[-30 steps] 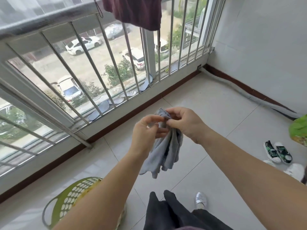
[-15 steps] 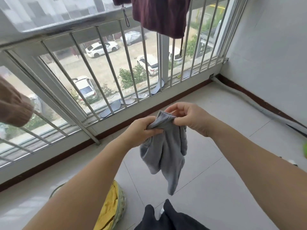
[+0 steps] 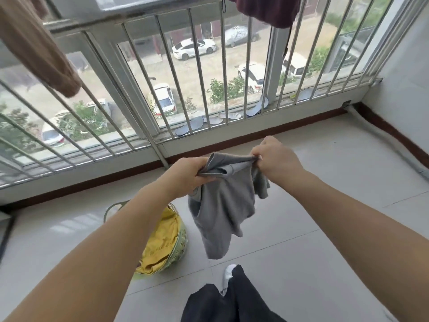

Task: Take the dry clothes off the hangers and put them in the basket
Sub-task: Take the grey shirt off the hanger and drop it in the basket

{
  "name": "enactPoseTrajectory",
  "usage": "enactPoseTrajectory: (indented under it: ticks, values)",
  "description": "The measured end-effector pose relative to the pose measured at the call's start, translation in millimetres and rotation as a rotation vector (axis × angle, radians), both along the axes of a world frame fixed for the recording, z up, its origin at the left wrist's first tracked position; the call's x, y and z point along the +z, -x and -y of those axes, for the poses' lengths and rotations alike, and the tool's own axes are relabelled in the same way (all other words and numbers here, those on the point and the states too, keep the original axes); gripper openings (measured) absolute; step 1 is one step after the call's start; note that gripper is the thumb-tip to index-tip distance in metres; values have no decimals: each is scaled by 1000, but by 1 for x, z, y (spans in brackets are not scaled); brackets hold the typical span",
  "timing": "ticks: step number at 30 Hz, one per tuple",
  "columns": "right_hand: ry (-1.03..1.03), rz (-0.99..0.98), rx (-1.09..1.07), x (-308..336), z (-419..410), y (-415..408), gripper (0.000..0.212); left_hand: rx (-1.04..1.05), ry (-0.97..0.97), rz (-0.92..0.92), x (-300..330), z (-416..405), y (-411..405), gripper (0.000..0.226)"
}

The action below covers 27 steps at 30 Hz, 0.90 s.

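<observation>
A small grey garment point(image 3: 222, 212) hangs in front of me, stretched by its top edge between both hands. My left hand point(image 3: 188, 176) pinches the left end and my right hand point(image 3: 276, 162) pinches the right end. On the floor below and to the left stands a green woven basket point(image 3: 182, 242) holding a yellow garment point(image 3: 162, 242); my left forearm hides much of it. A maroon garment point(image 3: 264, 9) hangs at the top of the view, and a brown garment point(image 3: 37, 45) hangs at the top left.
Metal window bars point(image 3: 197, 73) and a low sill run across the far side. A white wall point(image 3: 408, 73) closes the right side, with a pipe along its base. My dark trouser legs and a silver shoe point(image 3: 228, 275) are at the bottom, on pale floor tiles.
My hands have moved apart, pulling the grey garment's top edge out wide. The view has tilted up, bringing the brown garment and more of the basket into sight.
</observation>
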State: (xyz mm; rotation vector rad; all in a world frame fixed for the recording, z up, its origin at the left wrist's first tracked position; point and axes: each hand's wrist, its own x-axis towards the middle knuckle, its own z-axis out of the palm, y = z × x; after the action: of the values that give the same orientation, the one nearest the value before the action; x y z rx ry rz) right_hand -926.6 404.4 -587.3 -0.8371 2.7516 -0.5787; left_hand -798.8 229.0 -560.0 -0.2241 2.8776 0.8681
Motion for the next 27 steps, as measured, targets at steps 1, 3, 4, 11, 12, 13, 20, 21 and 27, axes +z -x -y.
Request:
enactPoseTrajectory:
  ticks: [1, 3, 4, 11, 12, 13, 20, 21, 27]
  values:
    - [39, -7, -9, 1, 5, -5, 22, 34, 66, -7, -2, 3, -9, 23]
    - [59, -27, 32, 4, 19, -16, 25, 119, 148, -16, -8, 10, -27, 22]
    - [71, -22, 66, 5, 27, -22, 26, 166, 181, -12, -10, 14, -36, 21]
    - [189, 91, 383, 22, 78, -66, 12, 465, 164, -16, -16, 49, -102, 28]
    - [205, 122, 427, 24, 86, -73, 7, 498, 152, -24, -15, 54, -112, 30]
    - [222, 156, 461, 27, 93, -79, 6, 521, 142, -32, -14, 59, -119, 31]
    - [452, 501, 463, 38, 165, -119, 27, 665, 100, -151, 3, 113, -158, 35]
    - [475, 523, 464, 40, 177, -126, 26, 668, 92, -157, 4, 124, -163, 35]
    - [541, 545, 412, 39, 261, -165, 33, 598, 54, -152, 7, 200, -197, 36]
